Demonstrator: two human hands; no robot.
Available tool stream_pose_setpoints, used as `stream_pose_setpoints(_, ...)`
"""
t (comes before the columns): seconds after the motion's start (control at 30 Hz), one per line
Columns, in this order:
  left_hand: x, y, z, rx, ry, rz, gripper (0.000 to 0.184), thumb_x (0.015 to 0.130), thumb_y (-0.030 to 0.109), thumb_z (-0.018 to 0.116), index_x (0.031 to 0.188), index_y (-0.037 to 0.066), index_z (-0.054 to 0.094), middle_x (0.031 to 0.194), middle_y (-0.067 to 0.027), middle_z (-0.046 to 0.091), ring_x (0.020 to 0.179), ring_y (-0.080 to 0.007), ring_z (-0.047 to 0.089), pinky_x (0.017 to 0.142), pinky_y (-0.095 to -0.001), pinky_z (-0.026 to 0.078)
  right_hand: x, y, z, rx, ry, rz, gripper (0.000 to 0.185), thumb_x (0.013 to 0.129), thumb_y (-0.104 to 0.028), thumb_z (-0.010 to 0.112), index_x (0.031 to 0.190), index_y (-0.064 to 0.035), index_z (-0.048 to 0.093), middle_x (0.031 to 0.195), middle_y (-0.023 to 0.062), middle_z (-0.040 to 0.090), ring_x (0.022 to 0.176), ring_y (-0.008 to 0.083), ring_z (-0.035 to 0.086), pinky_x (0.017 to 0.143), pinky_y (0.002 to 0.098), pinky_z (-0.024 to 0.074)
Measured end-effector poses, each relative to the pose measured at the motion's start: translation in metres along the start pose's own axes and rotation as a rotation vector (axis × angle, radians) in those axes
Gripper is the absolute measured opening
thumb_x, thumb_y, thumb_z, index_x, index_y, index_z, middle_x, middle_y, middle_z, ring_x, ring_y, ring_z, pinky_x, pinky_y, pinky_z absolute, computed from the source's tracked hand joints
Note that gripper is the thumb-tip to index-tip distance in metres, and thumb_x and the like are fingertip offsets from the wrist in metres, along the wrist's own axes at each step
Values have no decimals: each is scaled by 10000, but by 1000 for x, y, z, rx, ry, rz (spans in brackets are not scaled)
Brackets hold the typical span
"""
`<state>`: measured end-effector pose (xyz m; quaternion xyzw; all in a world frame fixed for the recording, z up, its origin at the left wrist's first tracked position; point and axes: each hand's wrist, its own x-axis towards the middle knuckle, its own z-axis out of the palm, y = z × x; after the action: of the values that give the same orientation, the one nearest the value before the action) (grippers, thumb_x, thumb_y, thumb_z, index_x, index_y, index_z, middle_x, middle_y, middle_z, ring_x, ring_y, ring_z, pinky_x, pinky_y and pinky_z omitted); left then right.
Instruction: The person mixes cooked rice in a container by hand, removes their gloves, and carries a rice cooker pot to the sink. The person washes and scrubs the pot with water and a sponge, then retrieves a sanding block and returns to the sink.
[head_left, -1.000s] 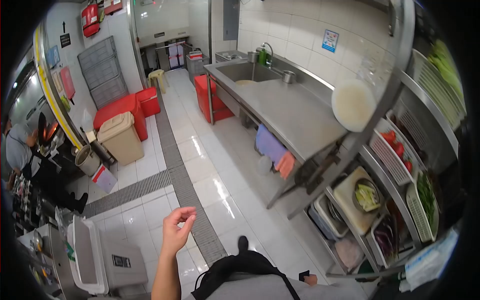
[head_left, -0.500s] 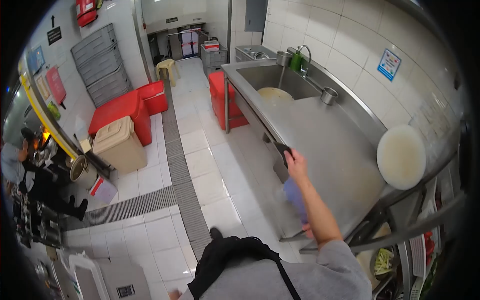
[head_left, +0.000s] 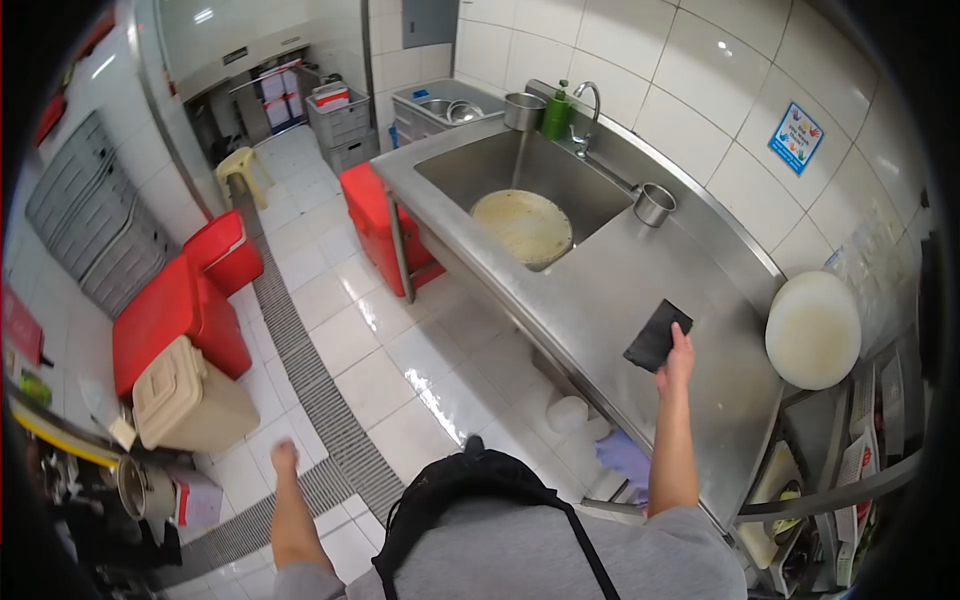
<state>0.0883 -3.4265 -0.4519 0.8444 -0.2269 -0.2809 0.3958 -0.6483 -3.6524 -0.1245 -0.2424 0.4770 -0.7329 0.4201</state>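
My right hand [head_left: 677, 360] grips a flat black rectangular object [head_left: 658, 336] by its near edge, above the steel counter [head_left: 600, 300]. I cannot make out exactly what the object is. Well away from the counter, my left hand [head_left: 285, 457] hangs over the tiled floor with its fingers curled in and nothing seen in it. To the left of the right hand is the steel sink [head_left: 450, 165], with a large round pan [head_left: 522, 225] of cloudy liquid standing in it. A small steel pot [head_left: 655, 204] sits on the counter beside the sink.
A round white board [head_left: 813, 330] leans at the counter's right end. Along the left stand a beige bin [head_left: 190, 395] and a red cooler box [head_left: 180, 325]. A drain grate [head_left: 300, 340] crosses the floor. A purple bag [head_left: 625, 462] hangs below the counter edge.
The black object has moved with my right hand from the counter's front edge to over its top. My left hand has swung out into fuller view. My view has shifted toward the sink.
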Motion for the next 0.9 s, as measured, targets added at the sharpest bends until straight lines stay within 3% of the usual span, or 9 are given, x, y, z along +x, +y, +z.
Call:
stream_pose_setpoints(0.03, 39, 75, 18, -85, 4, 112, 244, 791, 219, 508, 668, 18, 567, 521, -46, 490, 446, -112, 462, 414, -279, 380, 15, 3, 0, 22, 33, -8, 209, 847, -170, 528, 1009, -39, 516, 919, 73, 602, 794, 204, 612, 690, 347, 520)
stream_pose_setpoints(0.1, 64, 224, 65, -300, -30, 190, 211, 787, 185, 547, 887, 6, 595, 614, -42, 553, 486, -118, 494, 446, -261, 412, 45, 11, -1, 79, 85, -26, 237, 849, -163, 520, 1050, -39, 499, 969, 91, 589, 833, 224, 607, 724, 373, 519)
stream_pose_setpoints(0.2, 118, 334, 137, -139, -133, 589, 258, 795, 125, 544, 1020, 1, 570, 742, -71, 615, 656, -147, 574, 584, -262, 467, 98, 32, 27, 192, 121, -46, 268, 844, -148, 522, 1086, -39, 483, 1031, 107, 564, 882, 247, 590, 761, 410, 508)
stream_pose_setpoints(0.27, 95, 418, 172, 24, -129, 863, 306, 777, 62, 542, 1077, 1, 539, 927, -119, 609, 797, -186, 598, 680, -293, 482, 137, 49, 63, 250, 123, 20, 274, 840, -139, 526, 1089, -35, 480, 1042, 112, 557, 901, 257, 582, 775, 429, 501)
stream_pose_setpoints(0.4, 74, 571, 223, 73, -342, 1028, 421, 753, 29, 530, 1169, 33, 466, 1132, -172, 500, 966, -292, 551, 831, -330, 445, 214, 86, 156, 266, 25, 171, 290, 843, -154, 525, 1082, 6, 493, 1046, 129, 571, 932, 251, 571, 832, 384, 463)
stream_pose_setpoints(0.47, 86, 632, 258, 159, -327, 1217, 471, 750, 23, 521, 1210, 61, 426, 1179, -175, 462, 1048, -324, 486, 888, -349, 406, 258, 107, 208, 337, -65, 214, 306, 857, -151, 501, 1100, 35, 487, 1078, 145, 562, 969, 249, 554, 879, 371, 430)
stream_pose_setpoints(0.67, 113, 827, 380, 312, -461, 1674, 521, 763, 1, 429, 1272, 51, 334, 1285, -150, 386, 1130, -316, 424, 915, -385, 386, 376, 130, 375, 389, -26, 240, 281, 890, -187, 423, 1054, 29, 494, 1050, 150, 575, 930, 302, 575, 859, 463, 441)
stream_pose_setpoints(0.7, 127, 855, 413, 332, -461, 1765, 525, 760, -1, 421, 1275, 46, 326, 1296, -156, 373, 1145, -312, 413, 917, -383, 387, 406, 141, 390, 426, -24, 232, 285, 861, -160, 479, 1067, 36, 492, 1074, 151, 557, 936, 277, 566, 843, 447, 448)
stream_pose_setpoints(0.9, 163, 1002, 582, 393, -516, 2101, 574, 740, 11, 445, 1292, 36, 291, 1312, -157, 348, 1161, -300, 401, 902, -368, 404, 491, 146, 488, 390, 248, 112, 353, 866, -201, 479, 1108, 56, 466, 1097, 161, 538, 973, 270, 544, 848, 430, 432)
